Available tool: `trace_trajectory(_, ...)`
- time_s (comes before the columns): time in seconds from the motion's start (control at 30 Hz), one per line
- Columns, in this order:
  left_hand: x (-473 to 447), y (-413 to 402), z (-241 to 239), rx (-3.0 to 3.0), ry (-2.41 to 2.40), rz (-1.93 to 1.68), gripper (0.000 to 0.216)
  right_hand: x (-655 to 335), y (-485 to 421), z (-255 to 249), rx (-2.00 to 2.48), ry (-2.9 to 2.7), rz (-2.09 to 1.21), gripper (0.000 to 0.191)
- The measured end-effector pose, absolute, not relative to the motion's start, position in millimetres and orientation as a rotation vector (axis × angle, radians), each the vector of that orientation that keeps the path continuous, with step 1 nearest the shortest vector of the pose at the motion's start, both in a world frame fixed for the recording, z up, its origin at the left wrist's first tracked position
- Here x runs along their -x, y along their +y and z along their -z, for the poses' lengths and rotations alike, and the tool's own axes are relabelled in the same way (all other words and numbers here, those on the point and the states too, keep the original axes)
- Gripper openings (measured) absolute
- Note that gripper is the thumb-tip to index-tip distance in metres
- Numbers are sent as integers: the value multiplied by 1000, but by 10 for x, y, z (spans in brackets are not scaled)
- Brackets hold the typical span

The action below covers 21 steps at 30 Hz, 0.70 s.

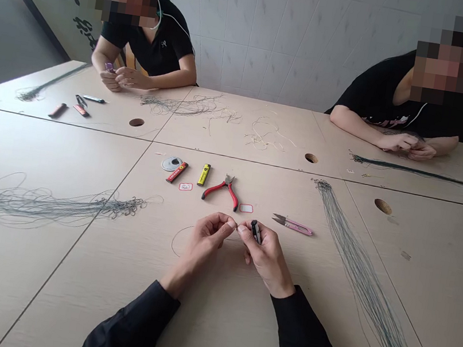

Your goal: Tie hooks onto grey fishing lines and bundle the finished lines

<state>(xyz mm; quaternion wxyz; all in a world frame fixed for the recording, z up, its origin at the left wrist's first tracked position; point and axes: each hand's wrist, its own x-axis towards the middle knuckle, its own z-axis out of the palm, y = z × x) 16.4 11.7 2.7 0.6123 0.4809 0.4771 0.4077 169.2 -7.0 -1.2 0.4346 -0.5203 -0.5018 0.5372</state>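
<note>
My left hand point(207, 238) is closed in a pinch on a thin dark cord point(173, 241), whose loop curves out to the left over the table. Thumb and forefinger of my right hand point(268, 255) pinch close to the left fingertips, apparently on the same cord; the exact spot is too small to make out. A small black lighter point(256, 232) is tucked in the right hand's fingers. Just beyond the hands lie red-handled pliers point(226, 187) and pink thread snips point(293, 224). A yellow lighter point(204, 174), a red lighter point(177, 172) and a round spool point(171, 163) are farther left.
Bundles of cords stretch along the left point(91, 207) and right point(357, 262) of the table point(226, 323). Two small labels point(185, 187) lie by the pliers. Opposite sit two people in black shirts, hands on the table. Round holes point(383, 206) pierce the tabletop.
</note>
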Motion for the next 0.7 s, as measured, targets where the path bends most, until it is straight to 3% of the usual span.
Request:
trace_trajectory(0.57, -151, 98, -62, -1069, 1066, -980, 32, -1666, -60, -15, 1318, -1022, -1458, 39)
trace_trajectory(0.7, -150, 86, -62, -1054, 1058, -1003, 30, -1653, -64, -36, 1228, -1023, -1507, 29)
